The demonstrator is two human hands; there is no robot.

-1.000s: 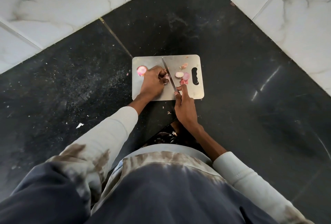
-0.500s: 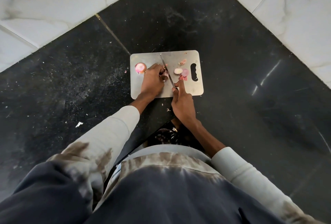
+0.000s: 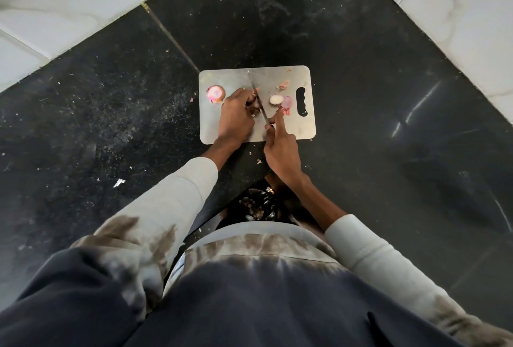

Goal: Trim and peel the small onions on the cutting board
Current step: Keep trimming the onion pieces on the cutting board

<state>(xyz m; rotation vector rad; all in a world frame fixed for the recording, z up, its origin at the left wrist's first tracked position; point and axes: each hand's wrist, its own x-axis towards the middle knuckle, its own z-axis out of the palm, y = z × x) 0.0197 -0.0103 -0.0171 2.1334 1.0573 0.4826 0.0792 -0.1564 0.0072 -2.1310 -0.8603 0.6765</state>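
A steel cutting board [image 3: 277,130] lies on the black stone counter. My left hand [image 3: 236,116] presses down on a small onion, which is almost fully hidden under its fingers. My right hand [image 3: 280,146] grips a knife [image 3: 256,96], forefinger stretched along the blade's back; the blade runs up the board right beside my left fingertips. A pink cut onion [image 3: 216,94] lies at the board's left edge. To the right of the blade lie a pale peeled onion [image 3: 276,99], a purple onion piece [image 3: 288,101] and skin scraps [image 3: 283,85].
The black counter [image 3: 388,96] is bounded by white marble wall tiles [image 3: 69,7] at left and right. Small bits of peel dot the counter left of the board. A dark container with peelings [image 3: 259,205] sits below the counter's front edge, between my arms.
The knife has shifted slightly away from me along the board beside my left fingers. My head has tilted, so the board sits lower in view. The loose onions have not moved.
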